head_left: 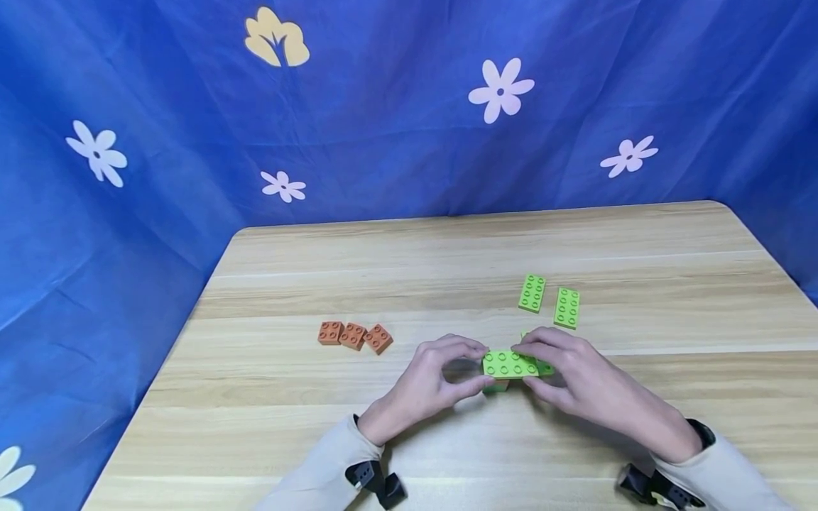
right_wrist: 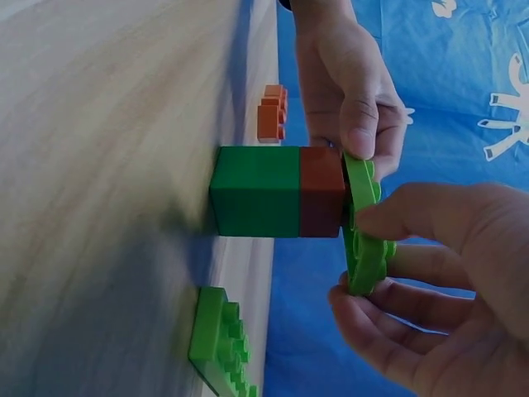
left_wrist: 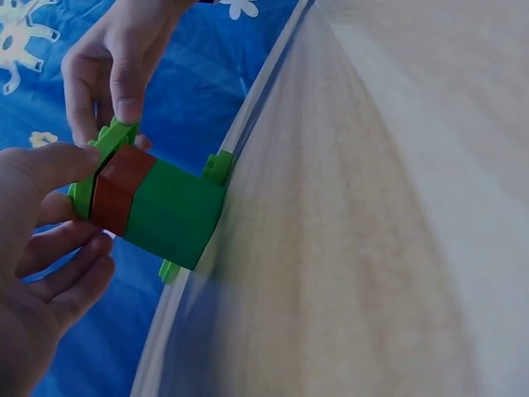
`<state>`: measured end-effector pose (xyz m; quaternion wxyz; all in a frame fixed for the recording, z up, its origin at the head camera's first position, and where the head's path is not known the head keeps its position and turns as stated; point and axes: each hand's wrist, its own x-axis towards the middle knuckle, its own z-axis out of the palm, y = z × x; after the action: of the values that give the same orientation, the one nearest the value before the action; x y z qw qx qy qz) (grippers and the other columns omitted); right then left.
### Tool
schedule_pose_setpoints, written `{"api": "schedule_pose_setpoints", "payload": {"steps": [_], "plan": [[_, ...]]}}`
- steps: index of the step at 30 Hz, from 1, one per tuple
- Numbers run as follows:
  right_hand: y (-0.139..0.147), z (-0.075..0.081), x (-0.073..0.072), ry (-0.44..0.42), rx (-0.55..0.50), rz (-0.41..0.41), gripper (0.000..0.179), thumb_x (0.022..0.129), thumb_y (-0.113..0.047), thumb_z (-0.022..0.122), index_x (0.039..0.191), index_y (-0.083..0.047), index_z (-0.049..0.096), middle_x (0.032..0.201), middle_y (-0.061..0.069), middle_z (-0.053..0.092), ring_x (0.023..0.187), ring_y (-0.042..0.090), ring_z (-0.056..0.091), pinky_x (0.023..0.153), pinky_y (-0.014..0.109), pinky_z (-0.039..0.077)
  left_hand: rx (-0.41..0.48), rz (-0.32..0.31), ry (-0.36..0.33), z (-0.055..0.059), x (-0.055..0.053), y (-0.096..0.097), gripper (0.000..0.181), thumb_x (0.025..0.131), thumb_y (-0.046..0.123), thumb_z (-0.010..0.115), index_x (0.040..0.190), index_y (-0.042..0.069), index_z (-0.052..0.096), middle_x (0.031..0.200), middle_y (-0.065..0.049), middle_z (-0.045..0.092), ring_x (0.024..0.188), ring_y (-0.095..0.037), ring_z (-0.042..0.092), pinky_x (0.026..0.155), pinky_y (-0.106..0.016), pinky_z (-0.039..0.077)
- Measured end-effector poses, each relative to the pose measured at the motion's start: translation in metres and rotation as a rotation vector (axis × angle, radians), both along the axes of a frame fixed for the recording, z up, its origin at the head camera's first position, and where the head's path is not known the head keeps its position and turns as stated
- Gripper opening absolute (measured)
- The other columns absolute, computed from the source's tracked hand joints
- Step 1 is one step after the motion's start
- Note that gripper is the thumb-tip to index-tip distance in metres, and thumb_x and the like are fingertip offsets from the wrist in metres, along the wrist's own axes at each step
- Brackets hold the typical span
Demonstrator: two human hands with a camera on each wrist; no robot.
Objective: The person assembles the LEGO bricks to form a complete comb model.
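Observation:
In the head view, both hands are at a light green flat brick [head_left: 505,365] with studs, on top of a small stack. Under it, the right wrist view shows a reddish-brown brick [right_wrist: 321,192] and a dark green block [right_wrist: 256,192] standing on the table. My left hand [head_left: 424,377] pinches the left end of the flat brick between thumb and fingers. At its right end, my right hand [head_left: 569,369] grips with thumb and forefinger. Another bit of light green [head_left: 546,368] peeks out beneath the right hand, mostly hidden.
Two light green flat bricks, one [head_left: 532,293] left of the other [head_left: 566,308], lie beyond my right hand. Three reddish-brown bricks [head_left: 353,336] sit in a row to the left. Blue flowered cloth [head_left: 396,113] hangs behind the wooden table [head_left: 268,397].

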<state>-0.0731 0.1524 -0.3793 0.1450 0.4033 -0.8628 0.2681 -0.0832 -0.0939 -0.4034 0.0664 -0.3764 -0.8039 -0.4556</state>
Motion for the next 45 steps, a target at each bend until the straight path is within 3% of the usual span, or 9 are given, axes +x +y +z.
{"api": "schedule_pose_setpoints", "payload": {"steps": [10, 18, 26, 37, 45], "plan": [[0.001, -0.001, -0.004, 0.026, -0.046, 0.067, 0.038, 0.068, -0.005, 0.079, 0.105, 0.001, 0.071, 0.098, 0.0, 0.063, 0.085, 0.011, 0.06, 0.07, 0.025, 0.056, -0.031, -0.003, -0.009, 0.002, 0.001, 0.0, 0.028, 0.078, 0.016, 0.08, 0.1, 0.002, 0.072, 0.106, -0.01, 0.071, 0.102, -0.015, 0.065, 0.095, -0.025, 0.049], [0.0, 0.001, -0.005, 0.014, -0.044, 0.066, 0.037, 0.069, -0.004, 0.079, 0.105, -0.001, 0.071, 0.098, -0.002, 0.062, 0.085, 0.009, 0.059, 0.07, 0.024, 0.055, -0.028, 0.016, -0.046, 0.004, 0.0, 0.0, 0.03, 0.078, 0.016, 0.081, 0.101, 0.001, 0.072, 0.105, -0.008, 0.072, 0.1, -0.013, 0.066, 0.094, -0.025, 0.05], [-0.002, 0.0, -0.003, -0.001, 0.001, 0.017, 0.038, 0.07, -0.008, 0.079, 0.107, -0.003, 0.07, 0.101, -0.001, 0.064, 0.09, 0.011, 0.061, 0.075, 0.029, 0.056, -0.12, 0.021, 0.038, 0.012, 0.002, -0.004, 0.036, 0.079, 0.02, 0.08, 0.109, 0.003, 0.07, 0.109, -0.007, 0.071, 0.103, -0.015, 0.064, 0.094, -0.024, 0.049], [0.0, -0.01, 0.001, -0.012, -0.095, -0.055, 0.042, 0.069, -0.014, 0.084, 0.107, -0.002, 0.07, 0.104, 0.004, 0.068, 0.095, 0.019, 0.065, 0.081, 0.037, 0.057, -0.114, 0.041, -0.011, 0.011, 0.002, -0.003, 0.037, 0.078, 0.018, 0.081, 0.11, 0.004, 0.069, 0.108, -0.006, 0.071, 0.099, -0.014, 0.065, 0.091, -0.022, 0.05], [0.0, -0.011, 0.002, 0.088, -0.03, -0.076, 0.038, 0.085, -0.032, 0.074, 0.109, -0.004, 0.069, 0.106, 0.001, 0.066, 0.098, 0.017, 0.061, 0.082, 0.036, 0.055, -0.132, 0.055, -0.029, 0.011, 0.001, -0.002, 0.039, 0.078, 0.021, 0.081, 0.111, 0.006, 0.069, 0.108, -0.004, 0.071, 0.102, -0.013, 0.064, 0.093, -0.024, 0.05]]}}
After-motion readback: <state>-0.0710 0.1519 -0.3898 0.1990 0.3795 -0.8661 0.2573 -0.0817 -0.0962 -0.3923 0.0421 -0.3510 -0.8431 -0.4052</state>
